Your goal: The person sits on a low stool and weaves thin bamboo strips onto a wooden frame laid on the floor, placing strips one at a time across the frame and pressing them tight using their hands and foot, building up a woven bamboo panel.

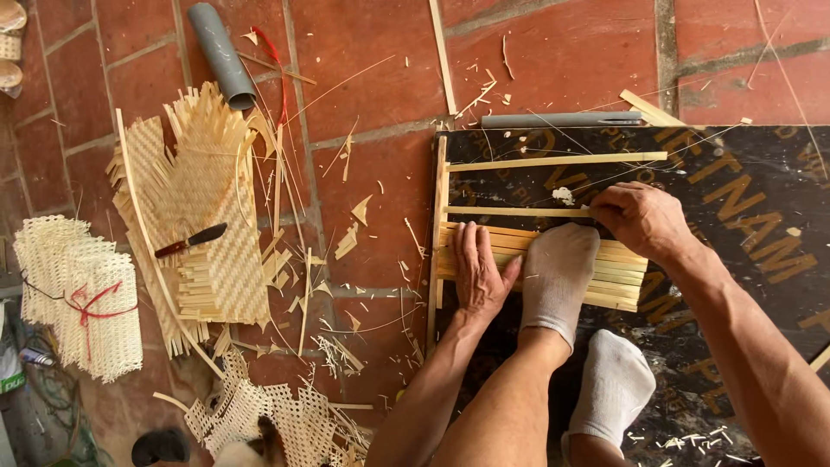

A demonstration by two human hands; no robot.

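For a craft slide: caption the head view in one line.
Left hand and socked foot press bamboo strips on a dark board; right hand grips one strip.

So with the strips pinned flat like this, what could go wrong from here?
The bamboo strips are held only by the left hand and a socked foot; lifting either may let them spring apart. The right hand grips a loose strip whose thin edge could cut or splinter bare fingers. The knife lies bare on the woven mats, easy to knock while reaching.

Pale bamboo strips (618,268) (side by side) lie flat.
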